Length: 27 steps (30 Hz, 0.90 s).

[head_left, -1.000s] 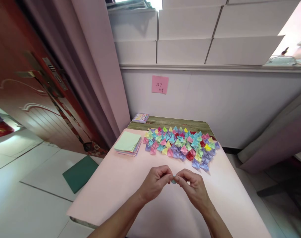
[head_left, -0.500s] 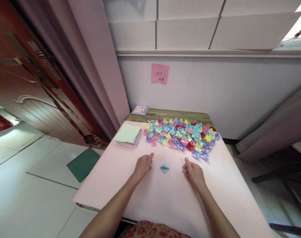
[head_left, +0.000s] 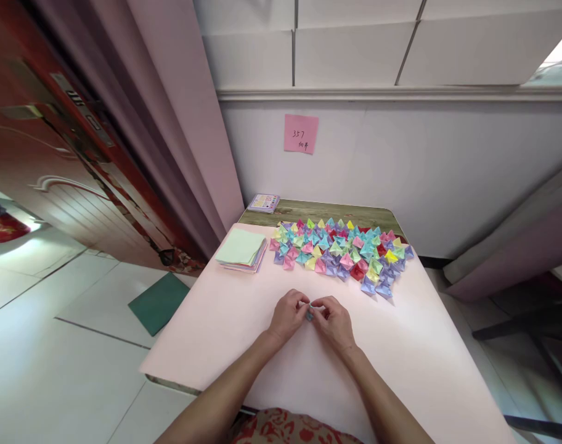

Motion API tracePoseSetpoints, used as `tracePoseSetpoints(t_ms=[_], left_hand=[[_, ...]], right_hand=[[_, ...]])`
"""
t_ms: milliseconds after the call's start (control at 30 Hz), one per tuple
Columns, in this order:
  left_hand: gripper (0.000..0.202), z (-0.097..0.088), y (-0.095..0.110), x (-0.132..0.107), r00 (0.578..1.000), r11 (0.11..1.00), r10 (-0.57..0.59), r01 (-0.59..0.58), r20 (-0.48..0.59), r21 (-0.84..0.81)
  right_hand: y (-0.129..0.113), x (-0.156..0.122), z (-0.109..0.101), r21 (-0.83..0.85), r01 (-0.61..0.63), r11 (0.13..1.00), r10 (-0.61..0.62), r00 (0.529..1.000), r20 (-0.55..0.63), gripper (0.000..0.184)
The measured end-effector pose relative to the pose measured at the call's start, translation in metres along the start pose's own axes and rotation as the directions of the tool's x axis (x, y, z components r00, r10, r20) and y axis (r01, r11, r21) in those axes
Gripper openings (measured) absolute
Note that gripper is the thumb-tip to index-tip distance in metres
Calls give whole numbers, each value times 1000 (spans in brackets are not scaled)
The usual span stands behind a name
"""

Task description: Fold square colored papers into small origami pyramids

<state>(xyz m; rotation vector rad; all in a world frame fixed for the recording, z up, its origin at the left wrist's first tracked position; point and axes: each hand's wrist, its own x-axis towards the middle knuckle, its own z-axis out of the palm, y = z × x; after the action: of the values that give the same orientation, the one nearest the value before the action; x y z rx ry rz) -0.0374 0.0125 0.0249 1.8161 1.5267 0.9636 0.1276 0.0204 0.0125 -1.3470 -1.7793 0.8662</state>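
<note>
A small blue folded paper piece is pinched between my two hands above the pink tabletop, mostly covered by fingers. My left hand grips its left side with thumb and fingertips. From the right, my right hand pinches the other side, fingertips almost meeting the left ones. Beyond them spreads a bank of folded paper pieces in blue, pink, yellow, green, red and purple. Left of these sits a stack of square paper sheets, pale green on top.
The table has a pink cover and a wood-patterned strip at its back. A small printed pack rests in the back left corner. On the wall is a pink note. A green mat lies on the floor at left.
Both hands have come inward from either side of the blue paper piece and closed on it. It lay untouched on the table before. The view has shifted slightly.
</note>
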Motion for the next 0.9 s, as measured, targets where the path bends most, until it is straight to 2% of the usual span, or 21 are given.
tracePoseSetpoints(t_ms=[167, 567, 733, 900], left_hand=[[9, 2, -4, 1, 996, 996, -88, 87, 20, 26], [12, -4, -11, -4, 970, 958, -244, 243, 16, -149], [10, -5, -11, -2, 984, 975, -175, 177, 24, -132], [24, -6, -9, 2, 993, 998, -65, 64, 94, 10]], right_hand=[[5, 0, 3, -41, -3, 999, 3, 1000, 5, 18], [-2, -4, -14, 54, -128, 990, 126, 991, 38, 12], [5, -3, -12, 17, -32, 999, 31, 999, 36, 24], [6, 0, -8, -109, 76, 991, -68, 995, 71, 29]])
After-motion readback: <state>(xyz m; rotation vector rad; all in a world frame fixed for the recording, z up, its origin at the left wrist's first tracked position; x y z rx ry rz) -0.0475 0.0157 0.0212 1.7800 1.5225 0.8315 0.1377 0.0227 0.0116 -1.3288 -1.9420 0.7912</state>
